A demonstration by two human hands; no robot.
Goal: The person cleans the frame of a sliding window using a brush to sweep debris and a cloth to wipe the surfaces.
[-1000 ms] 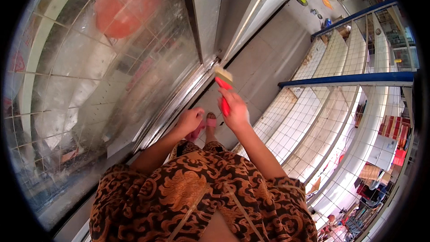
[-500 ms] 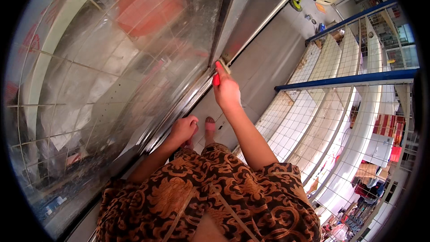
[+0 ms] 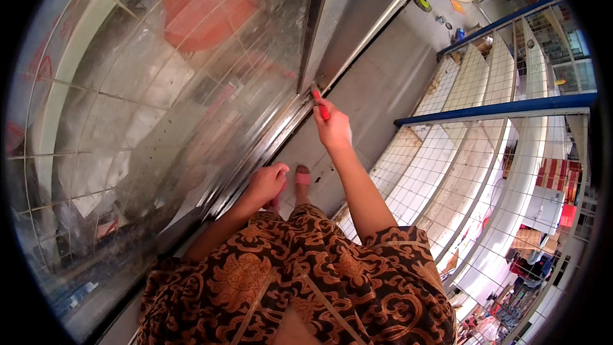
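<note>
My right hand [image 3: 334,124] is closed around the red handle of a small brush [image 3: 323,108]. Its head points into the corner where the metal track [image 3: 271,135] meets the upright frame of the glass door [image 3: 211,102]; the bristles barely show from this angle. Lower and to the left, my left hand [image 3: 269,184] is held with its fingers curled, close beside the track. Whatever those fingers might hold is hidden from view.
Wire-mesh shelving [image 3: 472,172] with blue rails runs along the right, with assorted goods beyond it. Grey floor [image 3: 389,67] lies between it and the door. A yellow-green mop or broom head [image 3: 423,2] stands at the far end. Pink slippers [image 3: 302,178] are on my feet.
The brush has turned, so its pale bristles show less and more of the red handle is seen. My right hand has shifted slightly right; the left has stayed nearly in place.
</note>
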